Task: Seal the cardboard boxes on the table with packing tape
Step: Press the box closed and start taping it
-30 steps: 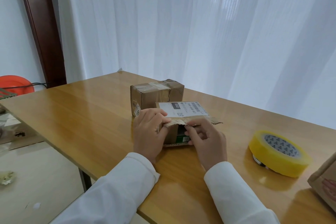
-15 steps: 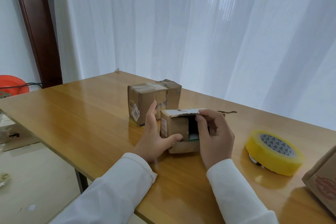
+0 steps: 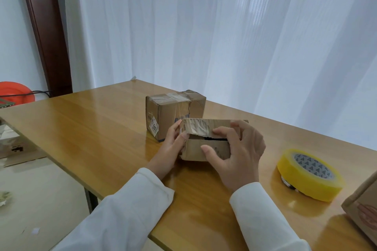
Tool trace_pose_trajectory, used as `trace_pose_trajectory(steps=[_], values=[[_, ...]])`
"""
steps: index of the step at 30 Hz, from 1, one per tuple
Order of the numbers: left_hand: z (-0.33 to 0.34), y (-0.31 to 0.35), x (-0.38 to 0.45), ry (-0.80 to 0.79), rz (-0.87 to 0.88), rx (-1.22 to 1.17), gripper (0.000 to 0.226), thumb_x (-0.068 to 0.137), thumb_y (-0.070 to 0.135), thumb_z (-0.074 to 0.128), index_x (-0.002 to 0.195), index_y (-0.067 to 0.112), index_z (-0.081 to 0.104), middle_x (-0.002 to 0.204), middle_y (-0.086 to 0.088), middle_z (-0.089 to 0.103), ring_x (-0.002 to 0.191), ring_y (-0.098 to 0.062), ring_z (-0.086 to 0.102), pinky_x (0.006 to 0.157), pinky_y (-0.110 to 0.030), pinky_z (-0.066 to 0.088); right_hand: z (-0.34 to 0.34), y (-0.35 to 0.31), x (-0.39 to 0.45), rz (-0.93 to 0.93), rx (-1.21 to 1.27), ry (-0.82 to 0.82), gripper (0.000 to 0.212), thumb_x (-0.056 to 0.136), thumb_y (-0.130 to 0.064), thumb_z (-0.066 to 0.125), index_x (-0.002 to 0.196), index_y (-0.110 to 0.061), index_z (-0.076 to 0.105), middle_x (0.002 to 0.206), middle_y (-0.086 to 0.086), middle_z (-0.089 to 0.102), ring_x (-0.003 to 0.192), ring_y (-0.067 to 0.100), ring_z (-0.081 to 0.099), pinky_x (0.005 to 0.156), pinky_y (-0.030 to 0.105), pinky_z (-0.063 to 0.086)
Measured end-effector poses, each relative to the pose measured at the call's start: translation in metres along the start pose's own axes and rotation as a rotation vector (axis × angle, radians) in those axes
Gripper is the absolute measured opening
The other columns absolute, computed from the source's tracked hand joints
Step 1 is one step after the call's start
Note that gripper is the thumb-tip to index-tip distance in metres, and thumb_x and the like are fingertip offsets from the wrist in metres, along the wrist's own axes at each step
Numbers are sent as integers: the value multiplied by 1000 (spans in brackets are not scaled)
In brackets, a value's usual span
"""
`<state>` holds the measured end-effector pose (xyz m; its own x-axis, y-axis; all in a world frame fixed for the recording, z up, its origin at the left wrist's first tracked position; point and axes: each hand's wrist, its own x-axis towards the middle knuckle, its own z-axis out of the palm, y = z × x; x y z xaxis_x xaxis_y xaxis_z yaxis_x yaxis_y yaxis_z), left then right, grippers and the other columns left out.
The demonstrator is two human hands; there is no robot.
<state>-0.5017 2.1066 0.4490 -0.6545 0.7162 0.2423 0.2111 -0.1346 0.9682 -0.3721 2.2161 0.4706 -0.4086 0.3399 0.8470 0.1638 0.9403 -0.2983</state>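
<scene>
A small cardboard box point(image 3: 206, 147) stands on the wooden table point(image 3: 98, 128) in front of me, its two near flaps folded almost together with a dark slit between them. My left hand point(image 3: 173, 146) holds its left end, thumb on the corner. My right hand point(image 3: 238, 155) grips its right side, with the index finger on the upper flap and the thumb on the lower one. Behind it stands a larger cardboard box point(image 3: 173, 112) with old tape across its top. A yellow roll of packing tape point(image 3: 308, 175) lies flat to the right, apart from both hands.
The corner of a third cardboard box point(image 3: 363, 208) shows at the right edge. A white curtain point(image 3: 224, 32) hangs behind the table. On the left, past the table's edge, are the floor, an orange object point(image 3: 14, 91) and some cardboard.
The small box has been turned and its open end closed: the flaps that stood open half a second ago are now folded together under my right hand's fingers.
</scene>
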Motion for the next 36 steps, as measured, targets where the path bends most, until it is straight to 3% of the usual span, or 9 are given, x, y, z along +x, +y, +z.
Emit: trace_pose_trajectory(steps=[4, 7, 11, 14, 18, 21, 25, 31, 36], values=[[-3, -1, -3, -39, -4, 44, 111, 59, 95, 23, 150, 32, 16, 147, 9, 35, 132, -5, 36, 97, -12, 39, 1, 6, 1, 36, -7, -135, 64, 70, -72, 49, 116, -28, 53, 136, 0, 45, 130, 22, 34, 115, 45, 14], [-1, -5, -4, -44, 93, 191, 118, 53, 97, 37, 149, 36, 4, 155, 12, 13, 141, -7, 18, 115, -32, 24, 4, 8, -2, -5, -49, -223, 77, 70, -78, 45, 128, -28, 47, 146, -1, 38, 139, 20, 27, 118, 41, 4], [1, -8, -5, 36, 212, 359, 105, 57, 72, 65, 137, 49, 0, 149, 14, 12, 139, -5, 16, 114, -30, 23, 13, 11, -7, -49, -62, -240, 76, 72, -66, 51, 135, -29, 35, 150, 1, 34, 141, 21, 24, 118, 42, 9], [2, -10, -4, 103, 343, 424, 95, 56, 62, 74, 130, 49, 16, 137, 14, 32, 127, 3, 33, 107, -22, 36, 13, 15, -7, -69, -42, -174, 74, 72, -45, 65, 137, -28, 34, 146, 3, 40, 137, 19, 27, 112, 44, 25], [1, -7, -6, 199, 373, 370, 70, 62, 61, 68, 119, 45, 31, 117, 24, 45, 110, 7, 47, 82, -12, 48, 6, 10, -2, -140, 7, -93, 66, 77, -43, 65, 137, -28, 41, 142, -2, 47, 135, 17, 34, 112, 40, 27], [-1, -8, -7, 203, 376, 356, 62, 67, 62, 58, 121, 37, 37, 114, 19, 52, 103, -2, 55, 74, -23, 56, 1, 0, 1, -194, -3, -142, 70, 73, -57, 59, 135, -27, 44, 137, -5, 51, 131, 16, 39, 112, 41, 23], [-2, -10, -6, 162, 362, 401, 64, 70, 63, 53, 123, 30, 40, 112, 13, 58, 100, -9, 59, 73, -33, 58, -3, -7, 3, -147, -96, -235, 80, 67, -67, 55, 136, -29, 41, 125, -9, 54, 118, 14, 43, 110, 37, 18], [-1, -9, -6, 81, 341, 488, 72, 70, 71, 48, 127, 29, 37, 113, 13, 58, 99, -6, 59, 77, -33, 56, -8, -11, 8, -149, -233, -302, 70, 61, -72, 58, 118, -32, 59, 114, -11, 57, 109, 17, 52, 99, 43, 37], [3, -7, -7, 49, 379, 430, 88, 74, 62, 56, 145, 22, 23, 130, 11, 50, 111, -1, 53, 89, -28, 52, -8, -15, 4, -220, -196, -326, 63, 70, -60, 48, 128, -34, 50, 127, -11, 56, 119, 18, 51, 104, 47, 28]])
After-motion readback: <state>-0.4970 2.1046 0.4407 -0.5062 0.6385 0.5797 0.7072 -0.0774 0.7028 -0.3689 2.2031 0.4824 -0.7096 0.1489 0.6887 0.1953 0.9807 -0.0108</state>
